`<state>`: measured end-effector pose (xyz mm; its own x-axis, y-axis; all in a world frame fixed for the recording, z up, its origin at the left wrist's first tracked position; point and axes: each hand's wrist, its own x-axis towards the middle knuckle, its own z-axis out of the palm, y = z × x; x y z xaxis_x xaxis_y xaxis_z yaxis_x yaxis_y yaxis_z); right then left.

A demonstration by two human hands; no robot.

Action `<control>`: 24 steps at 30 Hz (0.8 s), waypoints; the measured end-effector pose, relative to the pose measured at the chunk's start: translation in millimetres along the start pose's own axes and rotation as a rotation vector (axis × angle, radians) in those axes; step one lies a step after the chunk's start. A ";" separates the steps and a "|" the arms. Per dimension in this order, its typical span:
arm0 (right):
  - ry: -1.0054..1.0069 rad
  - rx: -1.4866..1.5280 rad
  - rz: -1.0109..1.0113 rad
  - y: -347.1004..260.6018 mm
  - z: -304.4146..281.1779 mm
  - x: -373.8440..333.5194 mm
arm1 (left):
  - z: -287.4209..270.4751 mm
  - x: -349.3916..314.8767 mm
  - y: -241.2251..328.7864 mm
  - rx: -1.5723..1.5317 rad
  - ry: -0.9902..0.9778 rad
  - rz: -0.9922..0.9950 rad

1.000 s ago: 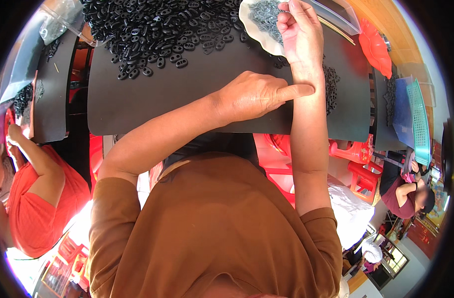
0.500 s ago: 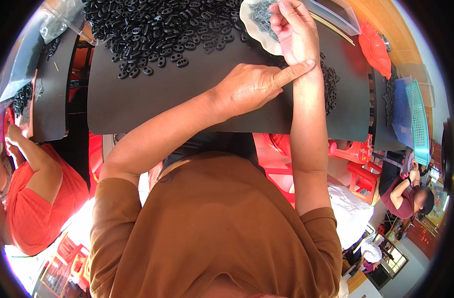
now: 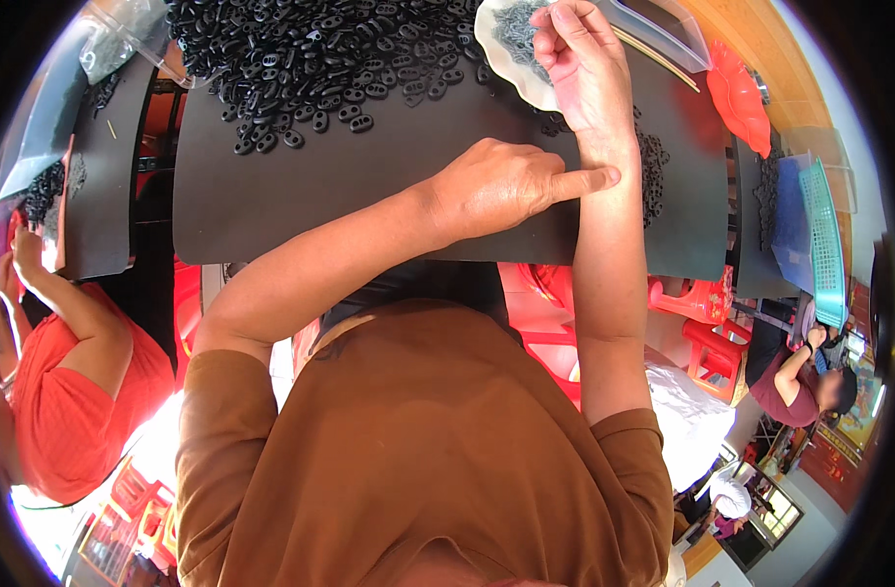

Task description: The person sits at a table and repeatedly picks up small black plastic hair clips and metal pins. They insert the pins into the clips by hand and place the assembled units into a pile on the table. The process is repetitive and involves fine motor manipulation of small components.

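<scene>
My right hand (image 3: 586,73) is raised palm up at the rim of a pale wavy-edged bowl (image 3: 506,68). Its fingers are loosely bent and apart, and nothing shows in the bare palm. Small grey pieces (image 3: 518,29) fill the bowl. My left hand (image 3: 496,188) reaches across from the left, one finger stretched over the inside of my right forearm just below the wrist. The rest of its fingers are curled, and their inner side is hidden. Beyond it, a big heap of black oval pieces with two holes (image 3: 340,68) covers the far left of the dark table (image 3: 301,196).
More black pieces (image 3: 653,176) lie right of my right forearm. A clear tray (image 3: 663,24) and red dish (image 3: 736,98) are at the far right. A teal basket (image 3: 824,235) stands by another table. People sit left and right; red stools (image 3: 712,352) stand below the table.
My left hand's outstretched finger has slid from my right wrist a little down the forearm, toward me. My right hand stays by the bowl.
</scene>
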<state>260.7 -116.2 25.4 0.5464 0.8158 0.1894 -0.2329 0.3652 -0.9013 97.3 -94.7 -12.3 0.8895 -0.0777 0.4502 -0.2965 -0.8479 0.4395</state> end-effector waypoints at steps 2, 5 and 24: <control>-0.013 0.008 -0.007 -0.2 2.8 -0.5 | -5.1 -1.3 1.4 -0.034 0.007 -0.005; -0.055 0.018 -0.014 2.1 5.5 -1.4 | -16.4 -3.9 0.7 -0.235 0.134 -0.081; -0.140 -0.471 -0.051 7.1 15.4 -35.7 | -55.8 -21.6 -58.0 -1.117 0.466 -0.643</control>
<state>227.2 -135.8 18.3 0.4265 0.8666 0.2591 0.1980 0.1900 -0.9616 75.9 -14.6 -4.2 0.8431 0.5354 0.0504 -0.1970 0.2203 0.9553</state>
